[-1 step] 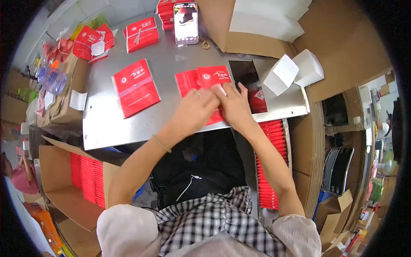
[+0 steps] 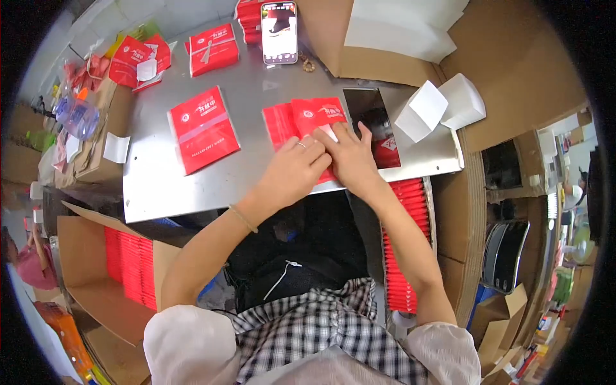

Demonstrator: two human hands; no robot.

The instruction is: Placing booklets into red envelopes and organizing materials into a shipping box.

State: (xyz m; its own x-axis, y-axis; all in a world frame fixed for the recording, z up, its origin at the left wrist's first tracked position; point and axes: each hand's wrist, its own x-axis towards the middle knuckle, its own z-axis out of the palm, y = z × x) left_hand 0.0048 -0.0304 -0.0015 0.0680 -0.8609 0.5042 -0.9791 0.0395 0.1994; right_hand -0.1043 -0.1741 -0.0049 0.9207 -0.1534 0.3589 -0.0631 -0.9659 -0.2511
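Note:
Two overlapping flat red packets lie at the table's near edge under my hands. The upper red packet [image 2: 318, 110] carries white print, and the lower red packet [image 2: 277, 122] sticks out at its left. My left hand [image 2: 296, 168] is closed on the upper packet's near part, fingers bent together. From the right, my right hand [image 2: 350, 157] grips the same packet, its fingertips pressed down and the little finger apart. A small white piece [image 2: 328, 132] shows by the right fingertips. What lies beneath both hands is hidden.
Another red packet [image 2: 204, 131] lies left on the metal table [image 2: 163, 192]. Behind stand a banded red bundle [image 2: 213, 51] and a lit phone [image 2: 279, 32]. White boxes [image 2: 423, 112] stand right, beside a large carton [image 2: 526, 70]. An open carton [image 2: 102, 282] holds red packets below left.
My left hand has shifted slightly, its fingers a little more bent. The upper packet has moved slightly to the left and away from me. My right hand is almost where it was.

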